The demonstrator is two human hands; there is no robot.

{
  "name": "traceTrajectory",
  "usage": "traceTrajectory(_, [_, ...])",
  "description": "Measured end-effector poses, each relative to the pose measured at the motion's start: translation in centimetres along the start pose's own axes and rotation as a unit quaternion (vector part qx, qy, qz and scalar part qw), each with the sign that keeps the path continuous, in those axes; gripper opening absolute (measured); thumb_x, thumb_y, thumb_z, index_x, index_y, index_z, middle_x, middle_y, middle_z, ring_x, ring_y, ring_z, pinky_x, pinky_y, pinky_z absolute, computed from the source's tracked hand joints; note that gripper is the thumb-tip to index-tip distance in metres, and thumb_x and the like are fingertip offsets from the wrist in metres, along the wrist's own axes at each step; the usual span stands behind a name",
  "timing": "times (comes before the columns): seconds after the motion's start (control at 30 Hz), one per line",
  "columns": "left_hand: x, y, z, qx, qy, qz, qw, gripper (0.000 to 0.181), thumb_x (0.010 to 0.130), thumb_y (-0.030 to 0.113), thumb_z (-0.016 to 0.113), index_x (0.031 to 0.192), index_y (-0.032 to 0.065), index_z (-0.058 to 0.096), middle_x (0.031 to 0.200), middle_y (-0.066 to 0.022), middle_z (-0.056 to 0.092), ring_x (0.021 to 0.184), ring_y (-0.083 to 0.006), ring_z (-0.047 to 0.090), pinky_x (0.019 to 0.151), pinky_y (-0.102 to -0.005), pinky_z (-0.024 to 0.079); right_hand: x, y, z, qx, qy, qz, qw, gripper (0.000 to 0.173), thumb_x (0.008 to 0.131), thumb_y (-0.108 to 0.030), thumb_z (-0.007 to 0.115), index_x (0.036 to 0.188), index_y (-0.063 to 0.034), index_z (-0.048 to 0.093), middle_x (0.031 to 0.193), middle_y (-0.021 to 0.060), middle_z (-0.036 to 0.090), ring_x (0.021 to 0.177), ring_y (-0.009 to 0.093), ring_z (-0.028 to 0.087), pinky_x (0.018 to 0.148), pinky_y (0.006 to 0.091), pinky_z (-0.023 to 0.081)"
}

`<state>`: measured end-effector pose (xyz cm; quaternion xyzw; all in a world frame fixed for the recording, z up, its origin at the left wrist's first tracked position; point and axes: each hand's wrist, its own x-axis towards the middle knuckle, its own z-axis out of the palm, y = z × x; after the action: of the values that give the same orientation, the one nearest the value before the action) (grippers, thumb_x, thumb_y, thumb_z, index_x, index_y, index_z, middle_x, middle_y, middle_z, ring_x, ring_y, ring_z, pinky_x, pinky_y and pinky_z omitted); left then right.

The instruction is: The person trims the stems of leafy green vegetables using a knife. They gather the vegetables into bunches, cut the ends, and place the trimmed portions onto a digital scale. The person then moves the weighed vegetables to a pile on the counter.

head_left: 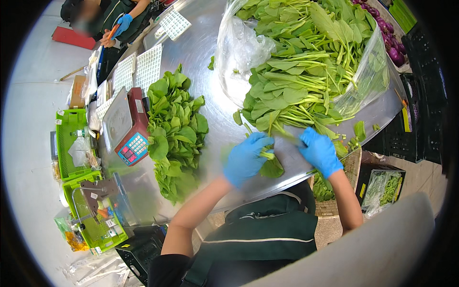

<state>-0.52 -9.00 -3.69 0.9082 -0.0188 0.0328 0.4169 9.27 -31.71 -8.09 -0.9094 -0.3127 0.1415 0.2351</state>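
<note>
My left hand (248, 158), in a blue glove, grips a few leafy green stems (267, 155) above the steel table. A leaf (272, 168) hangs below those fingers. My right hand (319, 150), also gloved in blue, is closed around a small knife (294, 140); its blade is blurred and points toward the left hand. Just beyond both hands, a large heap of leafy greens (287, 93) spills from a clear plastic bag (236, 53), stems mostly to the right. On the left, a long pile of greens (177, 136) lies on the table, leaves upward.
A red digital scale (134, 125) stands left of the pile, near sticker sheets (148, 66). Green crates (71, 143) line the left side. Cut scraps (353, 143) lie by the right edge, above a woven basket (326, 208). Red onions (394, 53) sit far right. Another person's gloved hand (124, 26) is upper left.
</note>
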Motion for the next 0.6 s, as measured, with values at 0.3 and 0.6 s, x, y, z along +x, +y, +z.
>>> traceTrajectory(0.3, [-0.1,-3.0,2.4,0.142,-0.122,-0.026,0.982,0.035,0.079,0.014,0.07,0.113,0.0143,0.064,0.112,-0.0042,0.065,0.092,-0.0299,0.065,0.072,-0.0401,0.053,2.4,3.8,0.7,0.05,0.144,0.041,0.987,0.025,0.079,-0.017,0.071,0.101,-0.0092,0.062,0.095,0.013,0.057,0.078,0.039,0.061,0.068,0.047,0.05])
traceTrajectory(0.6, [5.3,1.4,1.7,0.0,0.002,0.098,0.995,0.038,0.076,0.005,0.068,0.114,0.0082,0.064,0.104,-0.0109,0.066,0.088,-0.0314,0.063,0.074,-0.0372,0.052,-1.3,-3.3,-6.2,0.219,0.227,-0.033,0.948,0.039,0.077,-0.011,0.074,0.114,-0.0063,0.062,0.09,0.015,0.061,0.079,0.035,0.064,0.068,0.0376,0.053])
